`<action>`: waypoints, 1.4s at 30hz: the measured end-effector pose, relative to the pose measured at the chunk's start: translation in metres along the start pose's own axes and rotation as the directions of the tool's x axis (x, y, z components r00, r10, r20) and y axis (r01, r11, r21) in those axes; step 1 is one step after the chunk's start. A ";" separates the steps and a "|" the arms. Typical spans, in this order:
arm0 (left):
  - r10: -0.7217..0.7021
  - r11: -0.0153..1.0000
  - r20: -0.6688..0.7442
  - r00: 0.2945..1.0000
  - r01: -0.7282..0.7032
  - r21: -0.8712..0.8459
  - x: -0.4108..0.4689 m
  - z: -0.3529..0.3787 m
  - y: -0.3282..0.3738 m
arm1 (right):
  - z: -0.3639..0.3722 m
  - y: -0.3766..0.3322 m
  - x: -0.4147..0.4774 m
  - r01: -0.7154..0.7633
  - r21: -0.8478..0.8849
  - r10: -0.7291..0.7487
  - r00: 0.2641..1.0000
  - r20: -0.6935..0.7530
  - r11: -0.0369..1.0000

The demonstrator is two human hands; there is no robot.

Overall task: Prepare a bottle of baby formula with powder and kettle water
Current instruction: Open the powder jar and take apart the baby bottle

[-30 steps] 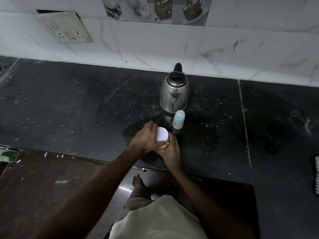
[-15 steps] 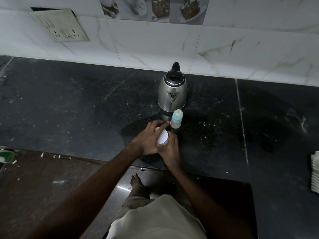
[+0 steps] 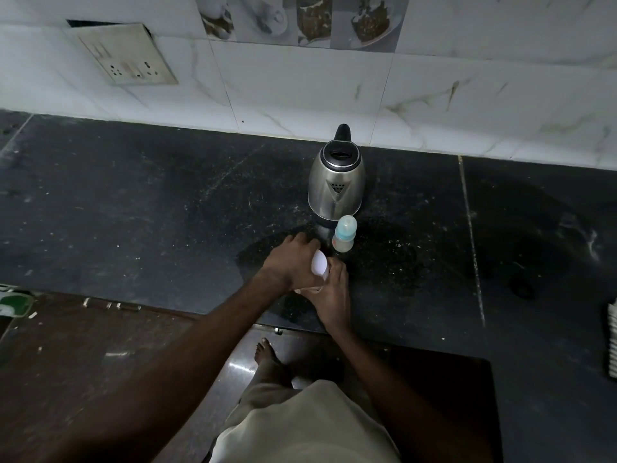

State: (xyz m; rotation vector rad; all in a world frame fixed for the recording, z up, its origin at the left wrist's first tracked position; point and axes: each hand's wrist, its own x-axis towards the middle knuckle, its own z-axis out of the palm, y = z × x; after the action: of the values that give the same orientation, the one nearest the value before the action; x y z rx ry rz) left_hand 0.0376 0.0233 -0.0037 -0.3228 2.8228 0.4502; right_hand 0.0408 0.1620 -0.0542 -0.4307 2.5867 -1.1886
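Observation:
A steel kettle (image 3: 336,186) with a black lid stands on the dark counter (image 3: 140,208) near the wall. Just in front of it stands a small baby bottle (image 3: 344,234) with a pale blue cap. My left hand (image 3: 293,259) grips the white lid (image 3: 319,262) of a small container, with the lid tilted on edge. My right hand (image 3: 330,297) is wrapped around the container's body, which is mostly hidden beneath both hands. Both hands sit just left of and in front of the bottle.
A tiled wall with a socket plate (image 3: 123,55) runs behind the counter. A white ribbed object (image 3: 611,339) sits at the right edge. The counter's front edge steps back near my body, with floor and my bare foot (image 3: 267,354) below.
My left hand has turned over the white lid, which now shows tilted on edge instead of flat. My view has drifted slightly; the kettle and bottle have stayed in place.

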 end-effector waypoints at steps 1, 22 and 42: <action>-0.087 0.995 -0.055 0.995 0.084 -0.051 -0.003 0.000 0.005 | 0.001 0.001 0.000 0.012 -0.012 -0.012 1.000 -0.014 1.000; -0.562 0.759 -0.169 0.810 0.422 -0.496 -0.015 0.057 -0.043 | -0.046 0.019 0.030 -0.054 0.057 0.069 0.945 -0.318 0.997; -0.112 0.832 -0.185 0.976 -0.010 -0.555 0.043 0.003 0.046 | -0.091 -0.003 0.125 0.240 -0.482 -0.087 0.944 0.318 0.842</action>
State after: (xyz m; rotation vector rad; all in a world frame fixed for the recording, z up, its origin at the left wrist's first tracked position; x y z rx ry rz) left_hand -0.0140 0.0592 -0.0069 -0.5878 2.8091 1.3028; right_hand -0.1060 0.1763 -0.0083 -0.8806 2.6133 -0.3981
